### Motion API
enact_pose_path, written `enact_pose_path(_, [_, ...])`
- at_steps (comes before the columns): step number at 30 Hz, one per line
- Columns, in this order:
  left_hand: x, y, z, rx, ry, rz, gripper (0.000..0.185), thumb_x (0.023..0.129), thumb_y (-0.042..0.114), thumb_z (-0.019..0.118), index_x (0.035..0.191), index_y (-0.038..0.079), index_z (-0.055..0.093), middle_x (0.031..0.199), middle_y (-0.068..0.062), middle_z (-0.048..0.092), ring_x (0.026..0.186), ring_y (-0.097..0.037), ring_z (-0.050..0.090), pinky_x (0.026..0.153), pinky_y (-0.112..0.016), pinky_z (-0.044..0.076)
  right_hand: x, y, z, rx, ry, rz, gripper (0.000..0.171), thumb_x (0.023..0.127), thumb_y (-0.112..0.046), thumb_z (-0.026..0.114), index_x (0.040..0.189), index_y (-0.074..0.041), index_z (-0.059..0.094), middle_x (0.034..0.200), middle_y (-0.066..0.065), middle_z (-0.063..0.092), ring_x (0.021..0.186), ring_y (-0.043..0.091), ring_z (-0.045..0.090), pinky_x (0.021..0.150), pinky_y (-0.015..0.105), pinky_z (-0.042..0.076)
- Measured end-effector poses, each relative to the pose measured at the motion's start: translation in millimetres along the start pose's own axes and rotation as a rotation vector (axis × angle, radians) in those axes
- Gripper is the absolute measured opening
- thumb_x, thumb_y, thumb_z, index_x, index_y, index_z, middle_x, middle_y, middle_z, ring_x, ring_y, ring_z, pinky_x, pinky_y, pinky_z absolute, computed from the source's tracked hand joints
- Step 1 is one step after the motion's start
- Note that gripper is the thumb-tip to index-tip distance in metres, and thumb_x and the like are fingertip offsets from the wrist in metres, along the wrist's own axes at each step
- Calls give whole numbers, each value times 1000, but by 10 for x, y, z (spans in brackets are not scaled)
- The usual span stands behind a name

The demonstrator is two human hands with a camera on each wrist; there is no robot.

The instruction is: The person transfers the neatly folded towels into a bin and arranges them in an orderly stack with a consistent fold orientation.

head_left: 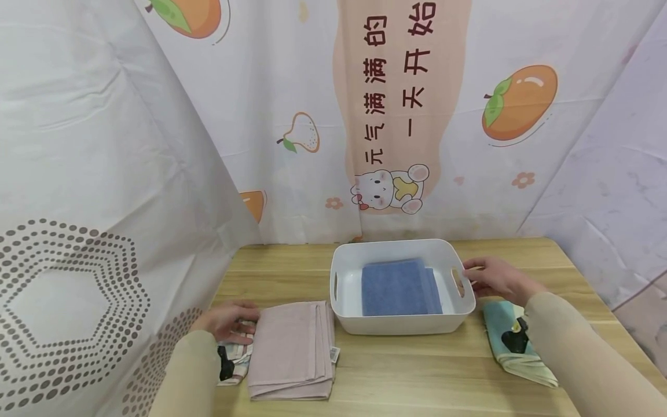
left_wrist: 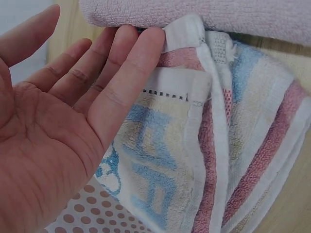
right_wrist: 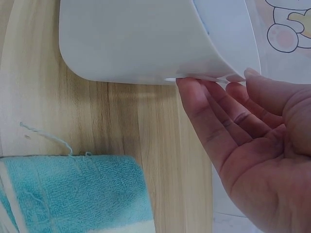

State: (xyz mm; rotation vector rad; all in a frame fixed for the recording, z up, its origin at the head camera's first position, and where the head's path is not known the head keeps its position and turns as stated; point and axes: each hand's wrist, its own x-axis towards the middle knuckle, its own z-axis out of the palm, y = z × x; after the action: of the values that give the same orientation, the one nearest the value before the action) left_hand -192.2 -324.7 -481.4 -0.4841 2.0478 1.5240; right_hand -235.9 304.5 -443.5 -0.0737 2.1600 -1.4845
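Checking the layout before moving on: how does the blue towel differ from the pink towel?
The blue towel lies inside the white basket; the pink towel lies on the wooden table, left of the basket. The blue towel is untouched, whereas the left hand rests at the pink towel's edge, over a striped cloth. The pink one looks larger. Both are folded flat. The right hand touches the basket's rim.

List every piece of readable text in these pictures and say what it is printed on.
"元气满满的" and "一天开始": two vertical columns of Chinese on the peach band of the backdrop curtain, above the cartoon bear.
Blue letters on the striped towel: partly folded, unreadable.
Tag on the pink towel: too small to read.
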Motion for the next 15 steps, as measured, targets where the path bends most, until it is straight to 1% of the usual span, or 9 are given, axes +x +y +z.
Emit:
enact_pose_path(5, [30, -28, -5, -8, -28, 5, 64, 97, 13, 68, 148, -7, 37, 107, -18, 60, 90, -28, 64, 82, -47, 61, -7, 3, 8, 5, -4, -1, 49, 107, -10, 51, 143, 20, 37, 113, 15, 69, 93, 21, 68, 80, 35, 60])
enact_pose_path(10, [25, -25, -2, -4, -52, 19, 64, 97, 13, 68, 149, -8, 37, 109, -17, 60, 91, -27, 63, 81, -47, 61, -9, 8, 10, -1, 1, -1, 49, 107, -11, 51, 144, 19, 37, 116, 17, 68, 96, 23, 68, 82, 36, 60])
enact_pose_path(15, [39, -14, -3, -10, -90, 21, 65, 97, 14, 68, 149, -9, 35, 110, -15, 59, 91, -26, 62, 81, -45, 62, 6, 7, 4, -6, 1, 4, 49, 107, -12, 51, 144, 18, 37, 115, 18, 68, 93, 22, 68, 81, 35, 60])
